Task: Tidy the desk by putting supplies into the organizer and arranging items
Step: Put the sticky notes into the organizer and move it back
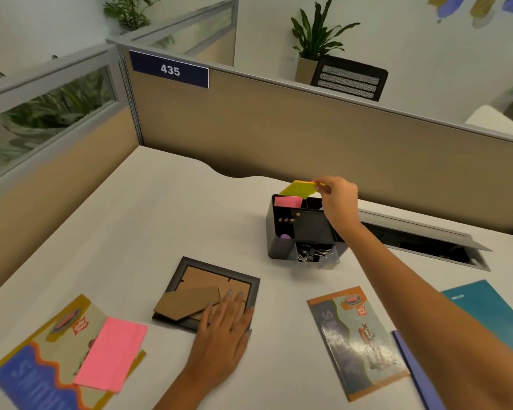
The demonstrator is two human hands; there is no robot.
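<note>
Sticky notes (298, 188), a yellow pad of them, hang just over the back of the black organizer (279, 247), pinched by the fingers of the right hand (339, 202), which curl tight on the pad's far edge. The pad tips down toward the back slot. To do this step well, I think the hand should line the pad up with the open space next to the pink sticky pad (288, 201) that already stands in that slot, lower it slowly, and let go only when the pad sits inside, so it does not catch on the wall or fall out. The organizer has more parts: pencils (290, 219) lean in a side slot, something purple and round (285, 236) sits in the next one, and metal binder clips (313, 255) fill the low front tray. The left hand (224, 327) lies flat with its fingers straight and a little spread on a picture frame (219, 279) that is face down on the tabletop (160, 217). Still out near the front edge are a pink paper (113, 353) on a colorful booklet (27, 371), another booklet (359, 341), and a teal notebook (492, 309).
</note>
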